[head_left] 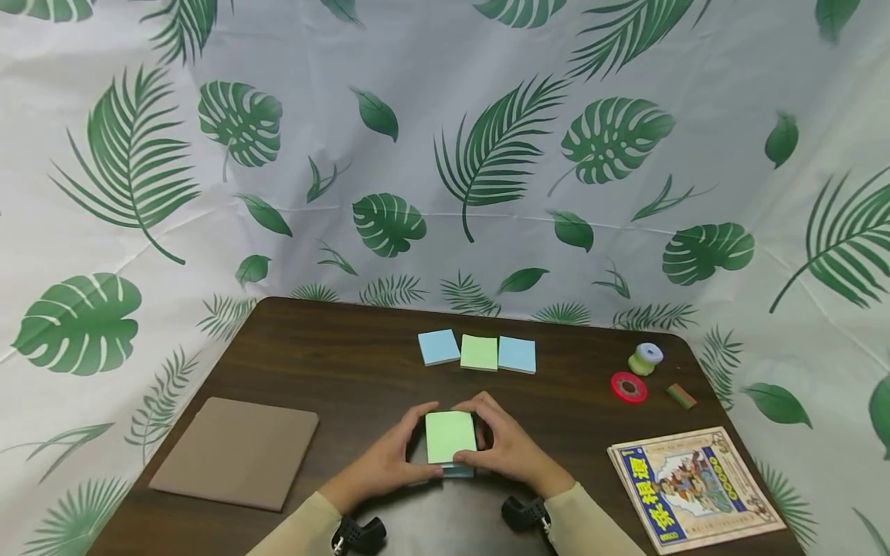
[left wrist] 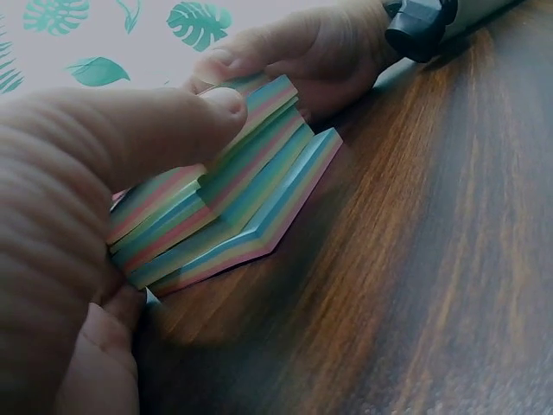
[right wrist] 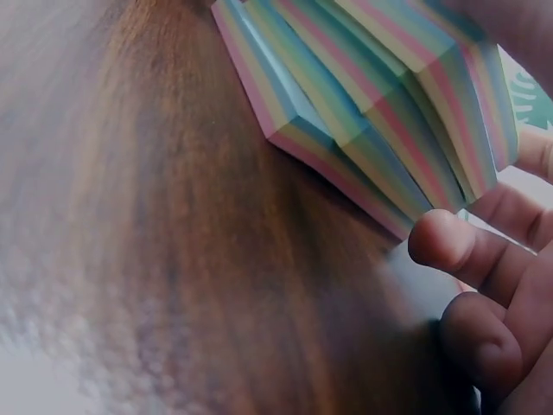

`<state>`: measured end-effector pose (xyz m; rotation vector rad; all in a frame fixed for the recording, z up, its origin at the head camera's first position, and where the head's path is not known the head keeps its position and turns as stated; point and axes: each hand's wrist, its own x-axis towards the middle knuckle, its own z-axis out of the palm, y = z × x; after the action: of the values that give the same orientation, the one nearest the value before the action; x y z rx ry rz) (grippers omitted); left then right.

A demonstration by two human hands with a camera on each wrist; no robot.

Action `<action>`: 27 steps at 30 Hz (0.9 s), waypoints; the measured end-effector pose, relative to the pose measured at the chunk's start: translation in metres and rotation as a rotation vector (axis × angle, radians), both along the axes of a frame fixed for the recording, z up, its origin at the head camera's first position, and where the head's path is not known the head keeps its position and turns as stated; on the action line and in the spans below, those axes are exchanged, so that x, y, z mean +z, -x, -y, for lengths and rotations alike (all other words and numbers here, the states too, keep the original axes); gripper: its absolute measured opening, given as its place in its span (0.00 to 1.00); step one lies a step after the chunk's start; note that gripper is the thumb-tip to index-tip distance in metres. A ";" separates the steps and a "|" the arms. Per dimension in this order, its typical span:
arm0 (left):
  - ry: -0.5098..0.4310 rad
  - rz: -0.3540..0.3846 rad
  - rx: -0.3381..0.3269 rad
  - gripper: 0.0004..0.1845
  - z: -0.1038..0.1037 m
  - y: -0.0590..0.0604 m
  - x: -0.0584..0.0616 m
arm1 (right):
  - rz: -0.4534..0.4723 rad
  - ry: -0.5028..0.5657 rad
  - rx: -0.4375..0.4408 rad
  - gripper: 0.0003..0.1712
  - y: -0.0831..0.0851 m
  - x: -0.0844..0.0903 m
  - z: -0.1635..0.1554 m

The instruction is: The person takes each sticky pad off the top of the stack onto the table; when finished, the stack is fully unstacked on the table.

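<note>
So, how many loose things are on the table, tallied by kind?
Sticky-note pads in the far row: 3
Sticky-note stack held by both hands: 1
Tape rolls: 2
Eraser: 1
Book: 1
Brown board: 1
Total: 9

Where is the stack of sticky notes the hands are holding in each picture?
Head: the stack of sticky notes sits low in the middle, between the left hand and the right hand.
Left wrist: stack left of centre, stepped layers.
Right wrist: stack at the top right.
Shared landmark: the dark wooden table under it.
</note>
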<state>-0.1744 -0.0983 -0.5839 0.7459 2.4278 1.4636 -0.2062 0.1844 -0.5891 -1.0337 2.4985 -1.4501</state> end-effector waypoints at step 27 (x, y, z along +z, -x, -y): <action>-0.056 0.028 -0.025 0.55 -0.003 0.002 -0.001 | 0.174 0.163 -0.080 0.42 0.003 0.000 -0.006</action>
<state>-0.1767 -0.0953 -0.5845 0.7588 2.3573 1.5277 -0.2096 0.1902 -0.5889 -0.7977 2.3574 -1.7112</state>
